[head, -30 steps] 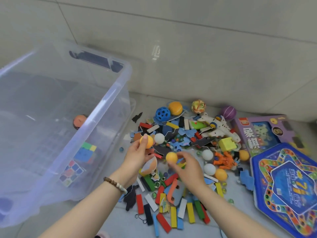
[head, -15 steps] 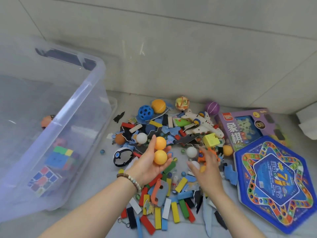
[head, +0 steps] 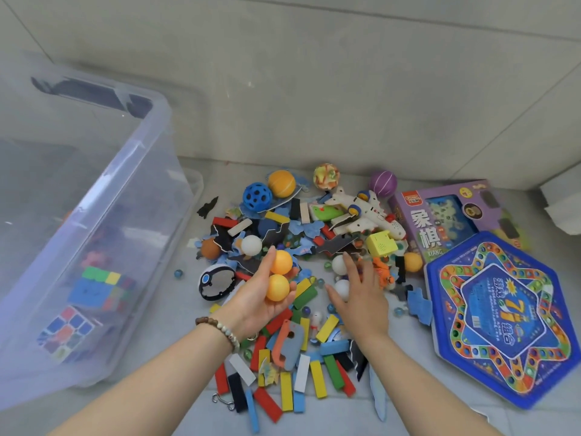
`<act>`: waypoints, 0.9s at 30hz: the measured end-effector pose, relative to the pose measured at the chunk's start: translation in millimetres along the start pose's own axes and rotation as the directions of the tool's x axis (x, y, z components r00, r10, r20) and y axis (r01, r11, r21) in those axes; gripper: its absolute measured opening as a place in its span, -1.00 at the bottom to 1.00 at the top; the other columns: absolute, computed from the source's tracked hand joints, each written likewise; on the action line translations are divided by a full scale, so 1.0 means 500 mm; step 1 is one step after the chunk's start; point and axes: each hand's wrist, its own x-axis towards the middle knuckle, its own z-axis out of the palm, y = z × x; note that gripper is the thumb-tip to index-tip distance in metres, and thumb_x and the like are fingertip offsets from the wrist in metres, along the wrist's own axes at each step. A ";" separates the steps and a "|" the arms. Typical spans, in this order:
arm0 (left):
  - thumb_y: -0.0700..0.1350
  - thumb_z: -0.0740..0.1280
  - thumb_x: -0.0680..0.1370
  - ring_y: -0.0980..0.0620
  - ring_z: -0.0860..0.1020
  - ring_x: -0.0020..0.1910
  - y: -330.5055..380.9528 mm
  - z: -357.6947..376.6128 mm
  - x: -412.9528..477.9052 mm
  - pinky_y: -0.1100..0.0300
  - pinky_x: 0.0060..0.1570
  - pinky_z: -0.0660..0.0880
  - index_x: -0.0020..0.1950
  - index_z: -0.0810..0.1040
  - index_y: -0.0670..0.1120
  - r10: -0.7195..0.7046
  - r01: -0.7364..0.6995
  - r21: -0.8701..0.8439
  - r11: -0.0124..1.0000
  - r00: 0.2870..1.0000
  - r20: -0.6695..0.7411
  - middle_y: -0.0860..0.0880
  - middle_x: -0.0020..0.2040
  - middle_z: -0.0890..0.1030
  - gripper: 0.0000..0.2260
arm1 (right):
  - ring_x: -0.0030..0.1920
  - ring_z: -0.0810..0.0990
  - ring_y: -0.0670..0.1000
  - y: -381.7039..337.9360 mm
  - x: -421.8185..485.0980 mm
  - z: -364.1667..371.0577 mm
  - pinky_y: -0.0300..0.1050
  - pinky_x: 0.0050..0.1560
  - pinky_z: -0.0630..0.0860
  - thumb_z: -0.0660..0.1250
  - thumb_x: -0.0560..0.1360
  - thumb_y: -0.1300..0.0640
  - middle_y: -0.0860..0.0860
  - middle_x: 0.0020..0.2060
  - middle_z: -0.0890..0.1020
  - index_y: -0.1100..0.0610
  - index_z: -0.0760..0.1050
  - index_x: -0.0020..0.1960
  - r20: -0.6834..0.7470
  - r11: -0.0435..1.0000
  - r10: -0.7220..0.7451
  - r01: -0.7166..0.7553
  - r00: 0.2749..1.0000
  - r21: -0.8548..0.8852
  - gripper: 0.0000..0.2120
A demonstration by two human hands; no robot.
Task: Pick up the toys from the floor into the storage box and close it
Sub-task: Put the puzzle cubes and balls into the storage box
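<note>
Orange balls (head: 277, 288): two, in line along the palm-up left hand (head: 253, 307), which cups them.
Right hand (head: 361, 298): spread, palm down, perhaps touching white ball (head: 342, 287).
Storage box (head: 132, 152): open-topped, left.

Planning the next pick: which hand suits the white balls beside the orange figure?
Right. The right hand is empty, over those white balls; the left hand holds two orange balls.

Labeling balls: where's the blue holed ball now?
Head view, centre: the blue holed ball lies on the floor, just left of the big orange ball and right of the storage box.
</note>
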 end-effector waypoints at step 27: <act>0.06 0.33 0.51 0.07 0.54 -0.35 0.186 -0.068 0.064 0.25 -0.46 0.46 0.44 0.29 0.04 0.253 0.037 0.908 0.416 0.955 -0.155 -0.02 0.08 0.49 -0.48 | -0.52 0.49 -0.06 -0.041 0.086 -0.016 -0.35 -0.56 -0.04 0.55 0.26 -0.05 -0.06 -0.42 0.54 0.01 0.57 0.16 0.067 0.934 -0.309 0.316 0.949 -0.167 -0.51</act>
